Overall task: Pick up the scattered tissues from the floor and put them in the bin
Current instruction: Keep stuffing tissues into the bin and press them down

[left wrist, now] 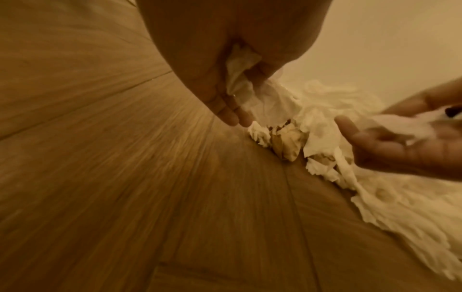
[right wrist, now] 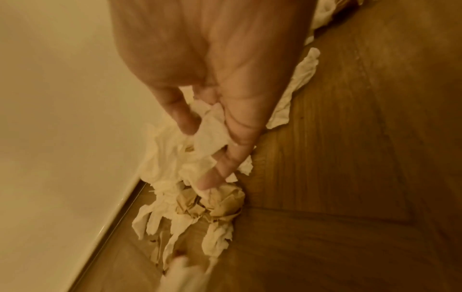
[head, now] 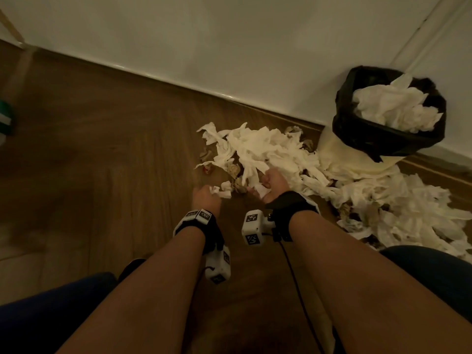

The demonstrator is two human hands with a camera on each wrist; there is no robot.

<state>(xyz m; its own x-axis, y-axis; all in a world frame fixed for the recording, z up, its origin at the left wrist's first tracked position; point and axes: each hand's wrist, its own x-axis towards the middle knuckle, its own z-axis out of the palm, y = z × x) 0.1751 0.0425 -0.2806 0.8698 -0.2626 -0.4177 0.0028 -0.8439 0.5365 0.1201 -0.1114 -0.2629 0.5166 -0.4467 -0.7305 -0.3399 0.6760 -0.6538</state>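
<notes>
A heap of white tissues (head: 263,146) lies on the wooden floor by the wall, mixed with crumpled brown paper (right wrist: 220,203). More tissues (head: 408,213) spread to the right, around the foot of the bin (head: 357,139). The bin has a black liner and is stuffed with tissues to the brim. At the heap's near edge my left hand (head: 213,194) grips a small white tissue (left wrist: 240,83) in curled fingers. Just to its right, my right hand (head: 260,186) pinches another tissue (right wrist: 212,134) between thumb and fingers.
A white wall with a skirting board (head: 178,83) runs diagonally behind the heap. A green object (head: 5,116) sits at the far left edge. Bare wooden floor (head: 102,149) stretches left of the hands. My knees fill the bottom corners.
</notes>
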